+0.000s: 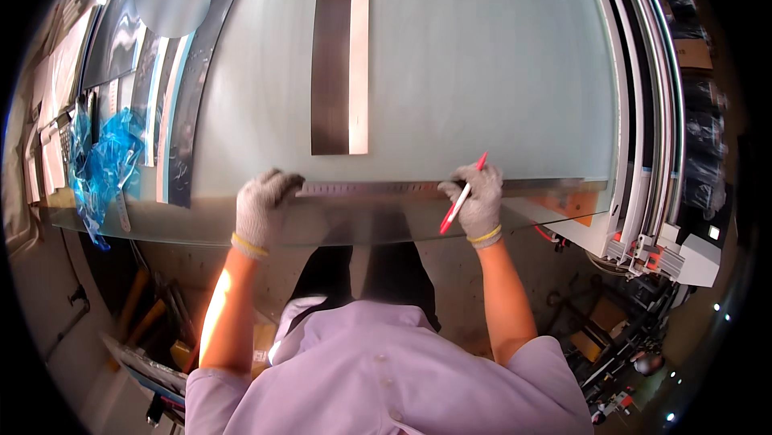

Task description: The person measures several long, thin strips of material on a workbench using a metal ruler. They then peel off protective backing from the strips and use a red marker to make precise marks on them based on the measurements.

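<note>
A long metal ruler [370,189] lies level across my front, above the near part of the glass tabletop [482,73]. My left hand [262,210], in a pale knit glove with dark fingertips, is closed on the ruler's left end. My right hand [482,200], gloved the same way, grips a slim red-and-white pen [456,207] that slants up to the right. Fingers of that hand also touch the ruler. Beyond the ruler, a dark brown strip [330,73] and a narrow pale strip [359,73] lie side by side, pointing away from me.
Crumpled blue plastic film [117,149] and long dark strips [189,113] lie at the left. Metal rails [651,73] run along the right edge, with a white machine end [696,254] at the near corner. Tools with wooden handles [149,314] stand below on the left.
</note>
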A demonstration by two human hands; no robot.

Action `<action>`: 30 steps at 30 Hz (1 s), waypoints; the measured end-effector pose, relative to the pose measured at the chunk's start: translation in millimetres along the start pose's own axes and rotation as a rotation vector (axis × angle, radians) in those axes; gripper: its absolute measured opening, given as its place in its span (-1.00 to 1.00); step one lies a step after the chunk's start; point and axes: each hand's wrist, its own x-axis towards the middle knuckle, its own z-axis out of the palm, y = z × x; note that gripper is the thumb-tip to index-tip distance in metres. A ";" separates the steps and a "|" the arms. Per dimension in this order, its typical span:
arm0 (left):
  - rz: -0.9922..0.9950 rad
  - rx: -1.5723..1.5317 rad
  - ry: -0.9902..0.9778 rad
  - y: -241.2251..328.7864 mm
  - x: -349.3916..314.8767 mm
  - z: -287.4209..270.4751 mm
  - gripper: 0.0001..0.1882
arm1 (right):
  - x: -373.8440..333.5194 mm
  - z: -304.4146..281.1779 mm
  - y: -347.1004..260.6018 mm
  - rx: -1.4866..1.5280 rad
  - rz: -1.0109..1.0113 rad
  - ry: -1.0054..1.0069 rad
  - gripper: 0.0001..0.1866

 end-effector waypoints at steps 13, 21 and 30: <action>0.204 0.084 0.172 -22.2 84.6 16.4 -0.87 | 46.9 32.8 61.0 -0.223 -0.012 0.205 -0.52; 0.188 0.103 0.127 -26.7 82.4 16.1 -0.81 | 49.1 34.7 58.0 -0.226 -0.022 0.169 -0.52; 0.221 0.094 0.115 -32.6 82.9 13.3 -0.84 | 48.0 34.8 53.1 -0.211 -0.005 0.139 -0.60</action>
